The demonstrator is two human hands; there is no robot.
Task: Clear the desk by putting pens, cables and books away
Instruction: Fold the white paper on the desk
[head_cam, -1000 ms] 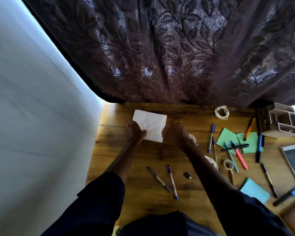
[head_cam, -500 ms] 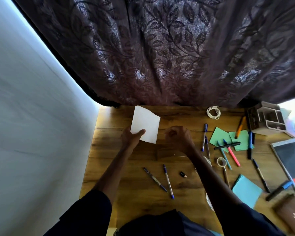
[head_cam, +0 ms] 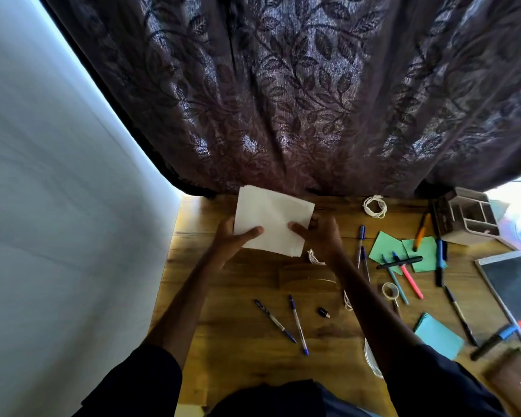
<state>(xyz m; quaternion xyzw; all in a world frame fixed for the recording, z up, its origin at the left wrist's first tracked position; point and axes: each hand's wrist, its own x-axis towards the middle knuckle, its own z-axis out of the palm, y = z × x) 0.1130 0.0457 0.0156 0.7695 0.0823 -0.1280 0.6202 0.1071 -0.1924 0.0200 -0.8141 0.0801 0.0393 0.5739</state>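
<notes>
As fingers (head_cam: 315, 219) pinch both sides, paper (head_cam: 271, 221) lies between

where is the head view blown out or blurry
Head view: daylight blows out the right edge behind the desk organizer; the blue-capped marker at lower right is smeared; the curtain bows from the wide lens; the white paper shows its creases.
</notes>
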